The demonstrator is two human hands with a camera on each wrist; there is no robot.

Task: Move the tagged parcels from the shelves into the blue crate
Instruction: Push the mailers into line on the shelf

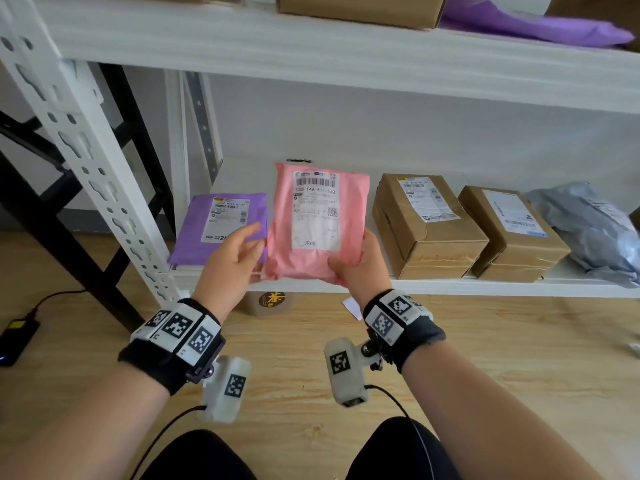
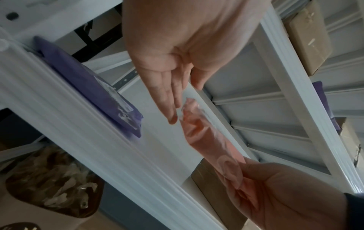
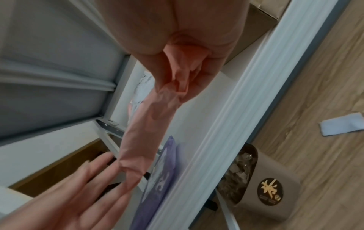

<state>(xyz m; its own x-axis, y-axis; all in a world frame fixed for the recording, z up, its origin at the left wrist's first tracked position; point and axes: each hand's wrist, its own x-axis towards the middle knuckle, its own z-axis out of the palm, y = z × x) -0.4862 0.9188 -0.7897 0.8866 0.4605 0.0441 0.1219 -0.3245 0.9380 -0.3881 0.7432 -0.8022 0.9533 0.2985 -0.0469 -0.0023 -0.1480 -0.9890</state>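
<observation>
Under the shelf, on the wooden floor (image 1: 485, 358), a brown bin (image 1: 268, 304) stood with a round black label bearing a gold character; the right wrist view showed crumpled scraps inside it. A small white slip of paper (image 1: 350, 305) lay on the floor just to its right. Far to my left, a black device (image 1: 15, 341) with a yellow patch rested on the floor, a dark cable (image 1: 55, 297) running from it. Black frame legs (image 1: 114, 237) stood behind the rack's white perforated upright (image 1: 86, 161).
</observation>
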